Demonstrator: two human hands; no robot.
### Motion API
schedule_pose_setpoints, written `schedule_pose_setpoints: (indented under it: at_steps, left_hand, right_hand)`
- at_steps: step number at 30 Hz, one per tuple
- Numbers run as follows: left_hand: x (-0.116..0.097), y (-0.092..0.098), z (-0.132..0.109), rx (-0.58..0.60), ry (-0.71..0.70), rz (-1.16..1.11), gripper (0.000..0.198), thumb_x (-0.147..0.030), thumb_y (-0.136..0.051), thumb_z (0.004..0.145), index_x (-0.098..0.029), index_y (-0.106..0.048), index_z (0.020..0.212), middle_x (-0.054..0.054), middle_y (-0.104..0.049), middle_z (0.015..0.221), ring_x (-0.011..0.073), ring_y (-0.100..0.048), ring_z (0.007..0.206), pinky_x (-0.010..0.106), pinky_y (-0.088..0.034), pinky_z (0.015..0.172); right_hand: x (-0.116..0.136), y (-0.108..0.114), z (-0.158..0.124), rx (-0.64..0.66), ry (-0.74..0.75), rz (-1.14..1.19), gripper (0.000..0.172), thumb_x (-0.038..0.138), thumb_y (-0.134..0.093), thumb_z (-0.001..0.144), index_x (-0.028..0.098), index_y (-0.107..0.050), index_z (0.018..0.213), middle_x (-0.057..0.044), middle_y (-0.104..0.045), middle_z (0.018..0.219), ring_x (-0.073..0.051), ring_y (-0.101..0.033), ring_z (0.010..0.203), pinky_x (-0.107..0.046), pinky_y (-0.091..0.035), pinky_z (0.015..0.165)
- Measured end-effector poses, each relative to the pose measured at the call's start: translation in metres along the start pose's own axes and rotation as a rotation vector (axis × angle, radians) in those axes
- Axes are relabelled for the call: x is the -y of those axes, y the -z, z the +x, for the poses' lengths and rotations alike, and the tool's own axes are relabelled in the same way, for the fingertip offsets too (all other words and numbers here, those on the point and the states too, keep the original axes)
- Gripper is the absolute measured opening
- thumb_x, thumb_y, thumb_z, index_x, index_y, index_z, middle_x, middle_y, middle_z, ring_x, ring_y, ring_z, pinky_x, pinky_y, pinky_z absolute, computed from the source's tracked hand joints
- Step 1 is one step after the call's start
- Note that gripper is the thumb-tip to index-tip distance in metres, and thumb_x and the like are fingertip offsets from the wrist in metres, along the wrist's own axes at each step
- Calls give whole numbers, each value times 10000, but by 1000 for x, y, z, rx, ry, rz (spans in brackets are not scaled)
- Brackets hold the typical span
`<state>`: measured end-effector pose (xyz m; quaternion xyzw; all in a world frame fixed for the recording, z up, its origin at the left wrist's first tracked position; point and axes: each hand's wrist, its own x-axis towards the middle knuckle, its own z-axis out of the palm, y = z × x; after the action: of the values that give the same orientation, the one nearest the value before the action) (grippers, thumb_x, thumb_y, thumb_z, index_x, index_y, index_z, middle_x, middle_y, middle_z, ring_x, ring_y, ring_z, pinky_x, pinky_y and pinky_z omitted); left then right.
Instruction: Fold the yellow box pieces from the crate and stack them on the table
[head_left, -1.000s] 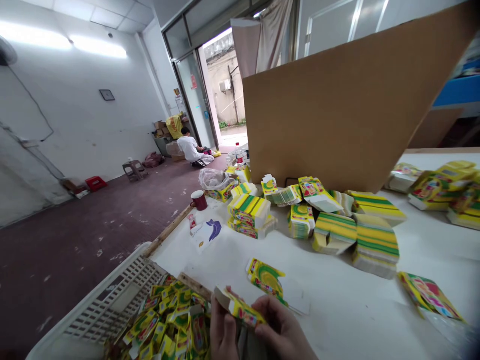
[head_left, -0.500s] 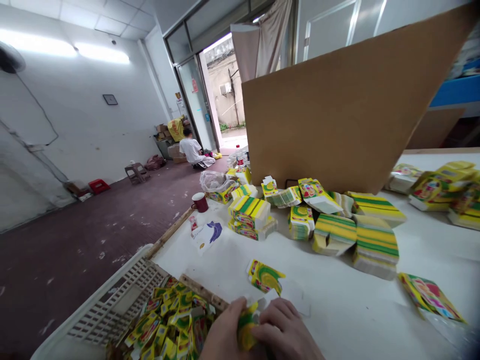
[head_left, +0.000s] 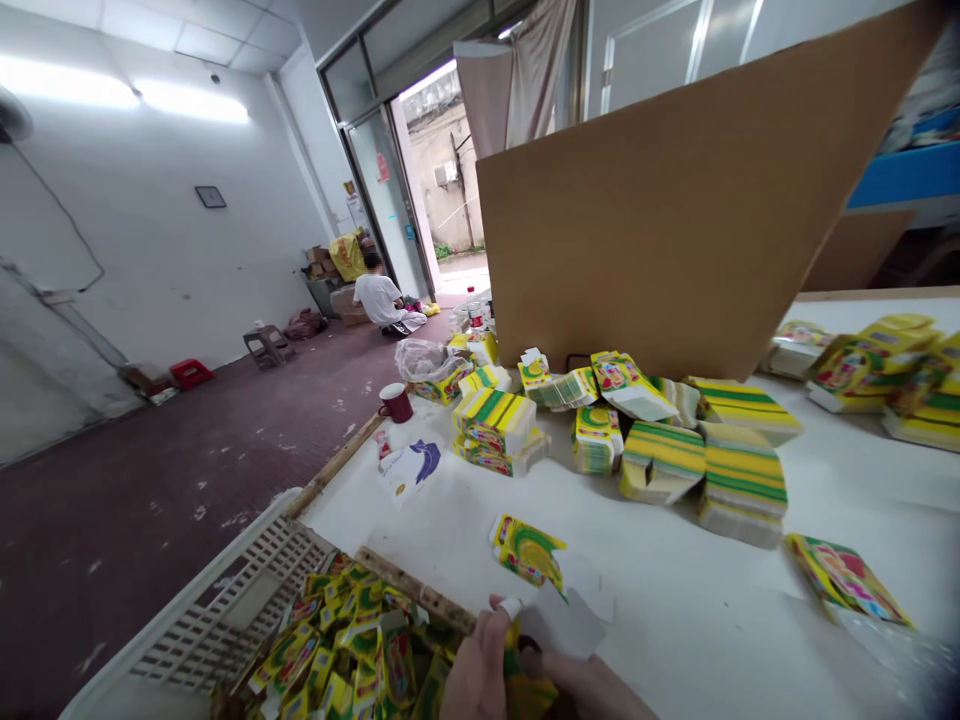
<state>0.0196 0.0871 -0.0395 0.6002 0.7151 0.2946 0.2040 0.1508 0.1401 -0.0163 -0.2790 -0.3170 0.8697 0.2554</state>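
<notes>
Head view, held cardboard carton (head_left: 528, 692), latticed basket (head_left: 255, 562)

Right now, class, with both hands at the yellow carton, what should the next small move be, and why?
Probably fold the pale flap inward with the right hand while the left hand steadies the yellow carton: the flap seems to stick out from it, whereas cartons in the basket look folded.

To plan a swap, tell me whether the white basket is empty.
Not empty: yellow cartons lie heaped in the white basket. Cannot tell if full: its near end is cut off.
</notes>
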Motion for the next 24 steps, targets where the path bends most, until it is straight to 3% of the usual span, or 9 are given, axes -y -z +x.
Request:
schedule_pose_setpoints:
  at_steps: [3,6,9,11,15,20,24]
  left_hand:
    - [-3,2,4,96,26,-57,477,-168,-432,773,-165,-606,1217,148,-626,1255,279,-615,1123,337,-480,926]
    - [-2,7,5,152,139,-122,463,-251,-523,751,-186,-589,1204,130,-689,1134,278,-671,996,324,-507,862]
    - [1,9,4,127,185,-140,541,-323,-600,704,-168,-553,1220,151,-683,1143,320,-643,1050,373,-468,933]
    - [2,8,4,73,161,-172,548,-329,-575,720,-125,-528,1227,192,-642,1206,322,-599,1130,379,-419,999]
    - [0,8,7,10,218,-239,604,-343,-541,756,-89,-403,1287,210,-621,1198,283,-636,1057,335,-467,929]
    - [5,21,9,112,123,-208,653,-291,-676,632,-141,-447,1224,122,-668,1065,257,-646,981,300,-481,870]
    - [10,26,12,287,69,-213,473,-189,-547,736,-174,-480,1205,55,-705,948,179,-665,833,256,-487,802]
  right_hand:
    - [0,6,1,-47,159,-135,601,539,-677,708,190,-632,1196,-106,-684,1121,-293,-545,1191,-399,-403,1019]
    - [-2,15,1,-72,320,-431,701,651,-590,753,211,-563,1298,-130,-601,1287,-307,-462,1283,-431,-328,1085]
    - [-9,22,1,-16,437,-757,703,582,-598,789,243,-465,1390,-116,-459,1445,-309,-396,1343,-416,-304,1108]
    - [-12,23,1,27,474,-951,574,472,-556,859,276,-463,1391,-98,-397,1491,-281,-379,1360,-375,-327,1097]
    - [3,16,1,59,542,-1141,368,306,-445,921,271,-601,1251,-131,-507,1393,-233,-484,1282,-326,-409,1026]
    - [37,8,-11,202,391,-1145,301,239,-616,774,267,-689,1066,-85,-559,1281,-230,-556,1151,-321,-425,985]
    - [49,10,-20,286,239,-1095,247,238,-620,749,246,-730,970,-69,-620,1106,-215,-605,1015,-290,-463,893]
